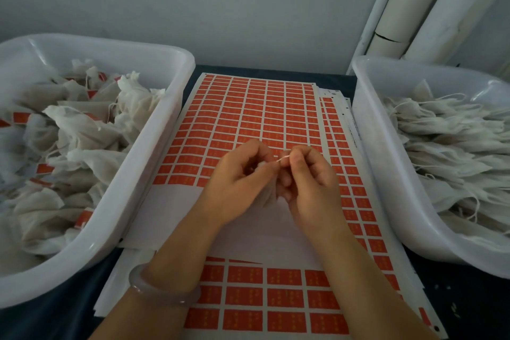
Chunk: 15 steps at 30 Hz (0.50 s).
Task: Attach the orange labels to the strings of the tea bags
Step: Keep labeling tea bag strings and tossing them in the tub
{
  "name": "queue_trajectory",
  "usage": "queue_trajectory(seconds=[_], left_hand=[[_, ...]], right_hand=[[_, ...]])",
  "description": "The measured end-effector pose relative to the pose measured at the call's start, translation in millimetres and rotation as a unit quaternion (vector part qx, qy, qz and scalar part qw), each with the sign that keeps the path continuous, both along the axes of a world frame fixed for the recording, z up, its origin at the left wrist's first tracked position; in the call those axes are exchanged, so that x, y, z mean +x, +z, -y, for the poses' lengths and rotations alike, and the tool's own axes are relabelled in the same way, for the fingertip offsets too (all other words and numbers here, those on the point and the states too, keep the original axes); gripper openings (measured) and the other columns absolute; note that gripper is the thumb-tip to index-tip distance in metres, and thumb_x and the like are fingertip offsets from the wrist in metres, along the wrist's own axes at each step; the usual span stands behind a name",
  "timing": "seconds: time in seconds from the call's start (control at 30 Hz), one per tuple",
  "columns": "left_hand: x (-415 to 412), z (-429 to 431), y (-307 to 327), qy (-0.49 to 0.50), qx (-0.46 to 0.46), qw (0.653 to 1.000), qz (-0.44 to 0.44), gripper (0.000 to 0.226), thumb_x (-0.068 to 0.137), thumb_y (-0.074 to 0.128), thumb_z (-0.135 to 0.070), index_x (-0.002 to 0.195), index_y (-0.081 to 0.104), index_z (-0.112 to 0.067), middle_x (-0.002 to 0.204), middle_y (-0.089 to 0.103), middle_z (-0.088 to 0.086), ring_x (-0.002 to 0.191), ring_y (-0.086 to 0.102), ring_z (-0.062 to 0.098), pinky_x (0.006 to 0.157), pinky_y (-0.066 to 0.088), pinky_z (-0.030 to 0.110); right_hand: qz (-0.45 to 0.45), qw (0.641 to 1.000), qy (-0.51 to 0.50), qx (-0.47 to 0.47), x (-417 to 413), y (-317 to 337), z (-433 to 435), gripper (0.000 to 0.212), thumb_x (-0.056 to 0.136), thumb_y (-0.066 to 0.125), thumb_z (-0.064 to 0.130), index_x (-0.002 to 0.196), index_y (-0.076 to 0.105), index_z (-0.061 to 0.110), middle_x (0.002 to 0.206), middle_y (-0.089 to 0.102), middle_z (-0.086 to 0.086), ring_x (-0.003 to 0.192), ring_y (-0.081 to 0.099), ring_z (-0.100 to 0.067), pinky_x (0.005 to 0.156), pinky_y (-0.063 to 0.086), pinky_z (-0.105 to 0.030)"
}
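Between left tub (154, 146) and right tub (372, 146), over label sheet (248, 113) | left hand (237, 176), right hand (313, 182) pinch string (283, 158)

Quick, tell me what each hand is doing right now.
Left hand: pinching the tea bag string, with the tea bag under its fingers.
Right hand: pinching the same string.

The label sheet (248, 119) is showing matt orange paper stickers on smooth white backing, with a thin white string (282, 158) stretching just above it. On either side of it, the left tub (154, 130) and the right tub (369, 130) are gleaming in glossy white plastic, holding tea bags (82, 130) of thin, matt, fibrous cloth. At the sheet's near left corner, a smooth translucent bangle (165, 295) is shining softly.
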<state>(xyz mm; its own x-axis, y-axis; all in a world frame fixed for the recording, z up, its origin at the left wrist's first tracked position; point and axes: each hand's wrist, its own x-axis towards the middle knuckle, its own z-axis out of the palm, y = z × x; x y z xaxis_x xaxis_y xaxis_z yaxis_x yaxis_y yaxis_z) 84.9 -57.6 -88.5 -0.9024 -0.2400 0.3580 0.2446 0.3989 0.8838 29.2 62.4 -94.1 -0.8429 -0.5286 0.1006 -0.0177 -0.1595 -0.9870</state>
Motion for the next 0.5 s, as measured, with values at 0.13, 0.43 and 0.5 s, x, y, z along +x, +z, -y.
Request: queue_trajectory(seconds=[0.13,0.43,0.5], left_hand=[[-0.5,-4.7,-0.3,0.044,0.017,0.998,-0.039,0.007,0.08,0.055,-0.005,0.074,0.057,-0.01,0.061,0.059,-0.005,0.051,0.055,0.006,0.047,0.044,0.017],[-1.4,-5.0,-6.3,0.088,-0.097,0.991,0.018,0.012,0.067,0.049,-0.016,0.057,0.042,-0.016,0.05,0.041,-0.007,0.048,0.04,0.007,0.044,0.03,0.017],[-1.0,-2.8,-9.1,0.075,-0.101,0.992,0.026,0.009,0.066,0.047,-0.014,0.058,0.042,-0.013,0.051,0.041,-0.004,0.049,0.039,0.008,0.046,0.03,0.02]], right_hand=[[-0.012,1.0,0.007,0.011,0.5,-4.2,1.5,0.019,0.098,0.044,0.02,0.086,0.059,0.02,0.073,0.062,-0.002,0.071,0.06,-0.019,0.065,0.054,-0.032],[0.12,0.987,0.034,-0.104,5.4,-6.8,9.5,0.043,0.1,0.039,0.013,0.065,0.062,0.023,0.06,0.053,0.004,0.056,0.05,-0.008,0.059,0.05,-0.022],[0.142,0.98,0.032,-0.132,5.8,-4.9,8.6,0.046,0.101,0.037,0.011,0.064,0.062,0.022,0.058,0.051,0.004,0.05,0.045,-0.005,0.055,0.047,-0.019]])
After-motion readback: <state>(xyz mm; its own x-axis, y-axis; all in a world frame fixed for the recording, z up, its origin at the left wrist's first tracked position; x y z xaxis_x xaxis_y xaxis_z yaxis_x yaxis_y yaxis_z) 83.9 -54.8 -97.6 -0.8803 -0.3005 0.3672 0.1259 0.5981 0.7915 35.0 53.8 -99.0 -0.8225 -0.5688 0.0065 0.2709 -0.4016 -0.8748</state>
